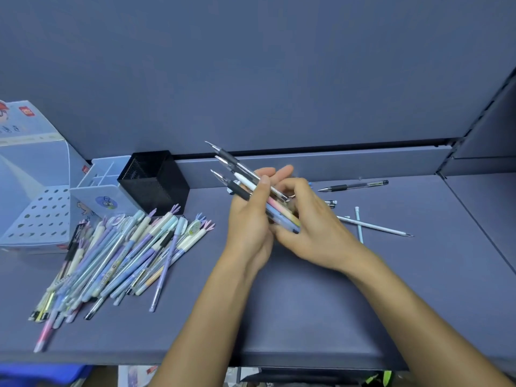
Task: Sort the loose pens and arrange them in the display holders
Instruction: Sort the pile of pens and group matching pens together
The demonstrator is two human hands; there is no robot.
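Observation:
My left hand [248, 216] grips a bundle of several pens [237, 174] above the shelf, their tips pointing up and to the left. My right hand [310, 219] curls around the lower ends of the same bundle. A big pile of loose pastel pens [117, 252] lies on the shelf at the left. A black mesh holder [153, 182] and a white divided holder [97, 188] stand behind that pile. At the far left sits a white display stand with round holes [42, 216].
A few loose pens lie to the right of my hands: a clear one with a black grip [354, 186] and two thin pale ones [374, 227], crossed. The grey shelf [307, 303] ends in a front edge near me. A back wall and a right-hand upright bound it.

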